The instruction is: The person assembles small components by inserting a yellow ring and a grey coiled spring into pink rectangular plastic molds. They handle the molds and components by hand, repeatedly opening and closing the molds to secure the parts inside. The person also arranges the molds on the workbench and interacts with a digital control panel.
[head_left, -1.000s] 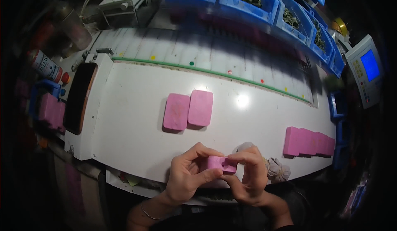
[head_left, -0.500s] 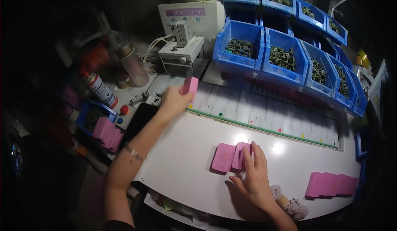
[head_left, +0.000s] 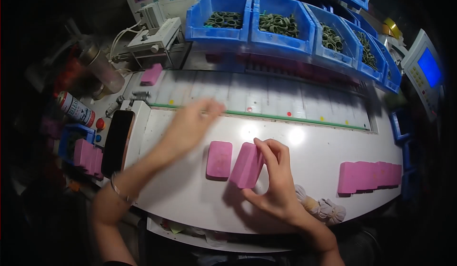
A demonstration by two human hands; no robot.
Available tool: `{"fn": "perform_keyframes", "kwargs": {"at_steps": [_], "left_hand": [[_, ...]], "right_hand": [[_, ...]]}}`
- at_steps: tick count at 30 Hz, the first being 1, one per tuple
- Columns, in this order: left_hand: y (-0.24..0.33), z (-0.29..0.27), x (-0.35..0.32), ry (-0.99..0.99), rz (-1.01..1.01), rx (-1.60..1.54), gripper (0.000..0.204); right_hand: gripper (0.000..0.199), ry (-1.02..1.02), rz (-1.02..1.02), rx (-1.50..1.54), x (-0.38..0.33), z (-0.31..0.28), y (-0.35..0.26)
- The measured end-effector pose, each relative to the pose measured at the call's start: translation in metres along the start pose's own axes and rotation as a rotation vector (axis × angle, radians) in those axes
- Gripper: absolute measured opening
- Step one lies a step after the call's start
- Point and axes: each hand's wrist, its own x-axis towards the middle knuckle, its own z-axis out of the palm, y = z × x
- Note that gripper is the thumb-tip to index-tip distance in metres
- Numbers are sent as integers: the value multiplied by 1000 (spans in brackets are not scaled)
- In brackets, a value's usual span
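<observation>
Head view: white surface spreads widest, its back edge lined with blue bins heaped with dark green rings, within reach. Right of centre, a row of pink pads waits. Right hand pinches a tilted pink pad by its edge, just beside a flat one. Left hand hovers spread and empty, blurred.

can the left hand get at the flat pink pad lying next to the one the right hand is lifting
Probably yes. The left hand hovers empty just up-left of the flat pink pad, with bare white table between them. The right hand grips only the tilted pad beside it.
</observation>
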Motion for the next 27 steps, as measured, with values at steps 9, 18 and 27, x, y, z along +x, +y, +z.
{"fn": "perform_keyframes", "kwargs": {"at_steps": [9,18,27], "left_hand": [[24,79,-118,-266,-143,-773,55],[8,121,-145,322,360,-338,56],[17,133,-152,317,53,-741,49]], "right_hand": [[61,97,-123,29,-40,-15,-29],[14,-312,773,1136,-52,-30,-29],[19,-128,314,781,-75,-4,-30]]}}
